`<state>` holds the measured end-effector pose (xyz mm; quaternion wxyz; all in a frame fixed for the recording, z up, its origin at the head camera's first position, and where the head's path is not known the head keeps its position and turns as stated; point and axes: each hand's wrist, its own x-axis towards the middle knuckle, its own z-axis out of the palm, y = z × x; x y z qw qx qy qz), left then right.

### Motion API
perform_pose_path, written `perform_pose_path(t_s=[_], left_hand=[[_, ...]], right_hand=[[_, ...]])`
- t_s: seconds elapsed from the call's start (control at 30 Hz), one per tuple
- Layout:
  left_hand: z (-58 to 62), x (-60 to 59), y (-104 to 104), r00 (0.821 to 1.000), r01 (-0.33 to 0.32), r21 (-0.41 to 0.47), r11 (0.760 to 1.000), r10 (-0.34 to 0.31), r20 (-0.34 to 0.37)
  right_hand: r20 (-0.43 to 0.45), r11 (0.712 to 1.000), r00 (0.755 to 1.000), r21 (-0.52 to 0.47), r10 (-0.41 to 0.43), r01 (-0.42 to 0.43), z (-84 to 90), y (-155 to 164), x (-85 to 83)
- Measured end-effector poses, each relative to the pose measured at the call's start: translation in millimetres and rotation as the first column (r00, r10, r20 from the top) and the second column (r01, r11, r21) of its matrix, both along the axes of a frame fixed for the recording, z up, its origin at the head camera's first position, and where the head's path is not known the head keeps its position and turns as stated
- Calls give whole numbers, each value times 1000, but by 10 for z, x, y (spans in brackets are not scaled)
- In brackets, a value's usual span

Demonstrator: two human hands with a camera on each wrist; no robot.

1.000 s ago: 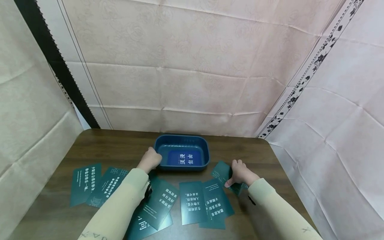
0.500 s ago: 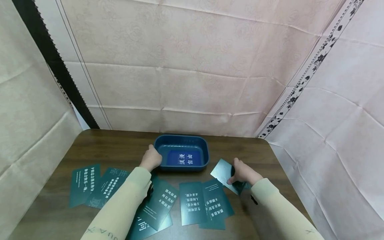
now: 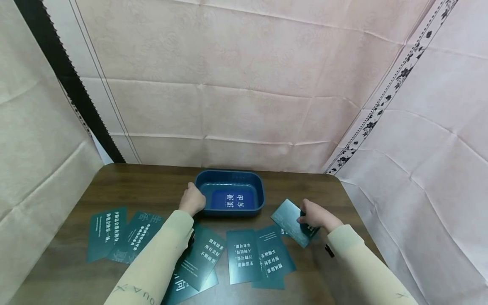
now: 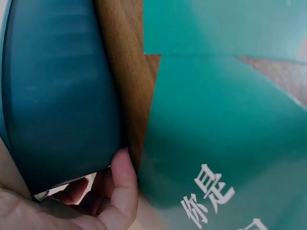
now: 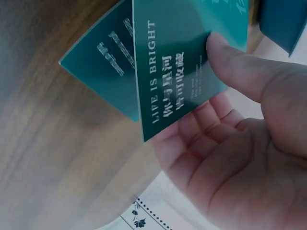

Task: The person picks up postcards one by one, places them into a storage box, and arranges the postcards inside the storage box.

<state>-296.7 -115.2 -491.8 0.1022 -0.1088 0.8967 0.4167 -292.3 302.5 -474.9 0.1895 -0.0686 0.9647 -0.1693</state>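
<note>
My right hand pinches a teal card just above the dark wooden table, to the right of the blue tray. The right wrist view shows the thumb on top of this card, printed "LIFE IS BRIGHT", with fingers underneath. A second teal card sits below it. My left hand grips the tray's left rim. Its thumb rests by the tray's wall. Inside the tray lies a blue card.
Several teal cards lie spread along the table's near half, from the far left to the middle, some overlapping. One card lies close to my left hand. Pink cloth walls close in the table behind and on both sides.
My right hand has raised the teal card off the table and drawn it slightly to the right. My left hand has stayed on the tray's rim.
</note>
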Motion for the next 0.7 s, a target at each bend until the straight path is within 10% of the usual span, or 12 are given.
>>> perform_pose_path(t_s=[0.7], left_hand=[[-5,-17,0,1000,-15,6,1000,15,28]], right_hand=[[-54,991,996,-107,77,-83,206,56,-95]])
